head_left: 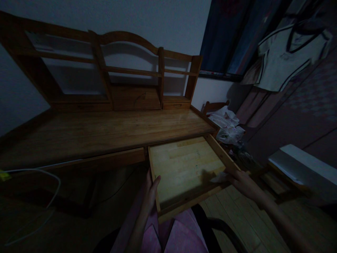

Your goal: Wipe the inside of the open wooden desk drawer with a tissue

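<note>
The left hand [150,193] clamps the side wall of a shallow wooden drawer [184,165], thumb inside; the right hand [240,181] pinches a crumpled whitish tissue [219,177] at its front right corner. The drawer juts from beneath a grained wooden desktop [126,124], below an arched hutch [134,73].

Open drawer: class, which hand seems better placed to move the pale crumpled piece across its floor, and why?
Probably the right hand: it appears to hold the pale crumpled piece near the front right corner of the drawer, while the left hand holds its left wall.
</note>
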A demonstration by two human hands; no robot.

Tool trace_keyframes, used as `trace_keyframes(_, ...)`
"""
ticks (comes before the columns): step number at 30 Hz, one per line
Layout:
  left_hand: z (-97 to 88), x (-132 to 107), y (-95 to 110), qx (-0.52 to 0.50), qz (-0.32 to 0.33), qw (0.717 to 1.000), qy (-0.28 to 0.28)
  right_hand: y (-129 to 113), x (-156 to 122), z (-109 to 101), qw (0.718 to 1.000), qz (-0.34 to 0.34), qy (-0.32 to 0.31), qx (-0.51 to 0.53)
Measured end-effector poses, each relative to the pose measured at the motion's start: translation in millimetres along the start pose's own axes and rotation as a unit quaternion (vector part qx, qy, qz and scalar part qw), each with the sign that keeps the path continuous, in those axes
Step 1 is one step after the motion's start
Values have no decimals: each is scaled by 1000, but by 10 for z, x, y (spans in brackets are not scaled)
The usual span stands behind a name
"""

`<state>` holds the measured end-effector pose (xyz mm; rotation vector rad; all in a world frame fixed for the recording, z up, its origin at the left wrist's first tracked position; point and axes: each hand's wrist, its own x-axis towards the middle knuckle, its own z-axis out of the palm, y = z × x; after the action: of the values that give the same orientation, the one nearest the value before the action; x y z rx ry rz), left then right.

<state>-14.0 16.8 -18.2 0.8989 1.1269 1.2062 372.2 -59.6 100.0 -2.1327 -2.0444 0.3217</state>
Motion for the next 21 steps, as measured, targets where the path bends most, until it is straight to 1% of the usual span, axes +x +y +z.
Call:
trace_keyframes(4,2,11,-15,-4,6,1000,-4,6,-13,21,999,-9,1,37)
trace_keyframes(8,-3,12,-26,2,-2,1000,-4,-31,-67,-1,997,5,48,67)
trace_keyframes(11,-2,11,-19,5,-4,1000,1,-39,-102,-14,996,13,66,61)
trace_keyframes(13,-1,9,-13,6,-3,1000,1,-19,-109,2,997,16,62,52)
trace_keyframes(17,2,-6,-6,-4,2,1000,-2,29,-100,67,999,8,24,25)
trace_keyframes(21,10,-22,14,-2,-7,1000,4,-17,-89,88,1000,8,19,-9)
